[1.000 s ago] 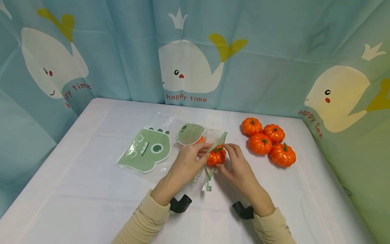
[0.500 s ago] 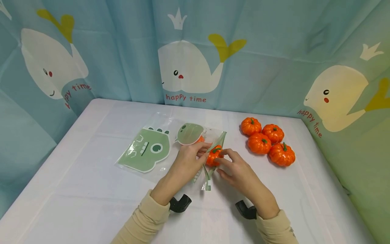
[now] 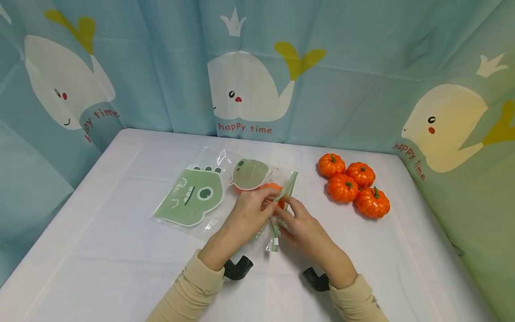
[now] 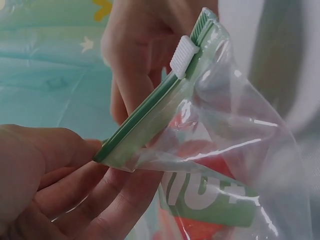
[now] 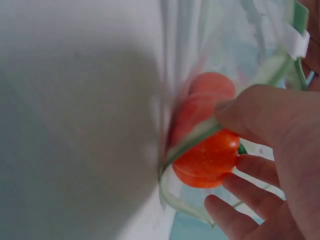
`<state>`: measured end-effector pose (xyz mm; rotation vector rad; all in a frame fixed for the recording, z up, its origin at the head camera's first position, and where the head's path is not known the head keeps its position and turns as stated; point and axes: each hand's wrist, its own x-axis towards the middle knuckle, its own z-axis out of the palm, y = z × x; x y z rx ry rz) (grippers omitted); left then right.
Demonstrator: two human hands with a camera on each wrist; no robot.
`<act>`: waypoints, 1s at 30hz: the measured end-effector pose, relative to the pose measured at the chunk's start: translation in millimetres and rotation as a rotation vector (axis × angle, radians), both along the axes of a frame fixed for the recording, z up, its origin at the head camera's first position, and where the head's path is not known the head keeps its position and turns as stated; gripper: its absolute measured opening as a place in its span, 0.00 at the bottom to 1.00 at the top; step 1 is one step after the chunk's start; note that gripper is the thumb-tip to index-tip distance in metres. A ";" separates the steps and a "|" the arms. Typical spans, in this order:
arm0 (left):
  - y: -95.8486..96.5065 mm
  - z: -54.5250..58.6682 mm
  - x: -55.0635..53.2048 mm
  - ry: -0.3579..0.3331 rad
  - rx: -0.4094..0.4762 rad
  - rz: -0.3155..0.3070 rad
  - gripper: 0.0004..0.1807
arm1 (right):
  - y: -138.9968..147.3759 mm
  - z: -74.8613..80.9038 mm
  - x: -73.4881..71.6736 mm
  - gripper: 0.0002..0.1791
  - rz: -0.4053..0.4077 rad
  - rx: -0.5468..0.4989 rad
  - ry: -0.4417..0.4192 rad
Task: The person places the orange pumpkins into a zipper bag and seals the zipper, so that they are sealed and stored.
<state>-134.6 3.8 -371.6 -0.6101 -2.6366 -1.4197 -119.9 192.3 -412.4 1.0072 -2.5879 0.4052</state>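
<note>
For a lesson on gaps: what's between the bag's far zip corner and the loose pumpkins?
Bare table separates the zip corner from the loose pumpkins, head view.

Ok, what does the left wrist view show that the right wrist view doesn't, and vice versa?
Only the left wrist view shows white lettering on the bag and a crown printed on the curtain.
Only the right wrist view shows the green stem of the pumpkin at the bag's mouth.
Both show the bag's white slider, orange-red through clear plastic, and the right hand.

You wear long beige fabric sleeves [image 3: 191, 287], the right one [image 3: 354, 300] bearing small dark markings [image 3: 376, 302]. A black, elbow-shaped piece [image 3: 239, 269] sits at each wrist.
</note>
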 end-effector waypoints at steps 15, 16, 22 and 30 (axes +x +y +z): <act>-2.2 2.7 1.1 0.069 -0.020 -0.018 0.14 | 0.4 -2.5 -1.0 0.31 0.018 -0.019 -0.036; -1.5 2.8 1.5 0.075 -0.028 -0.024 0.14 | 0.1 -3.4 -1.2 0.31 0.016 -0.011 -0.037; 0.3 3.7 2.2 0.071 -0.037 -0.040 0.14 | -0.2 -6.2 -2.1 0.35 0.003 0.026 -0.070; -0.1 3.5 2.5 0.018 0.013 -0.063 0.13 | 0.5 -8.5 -3.8 0.37 0.052 0.045 -0.035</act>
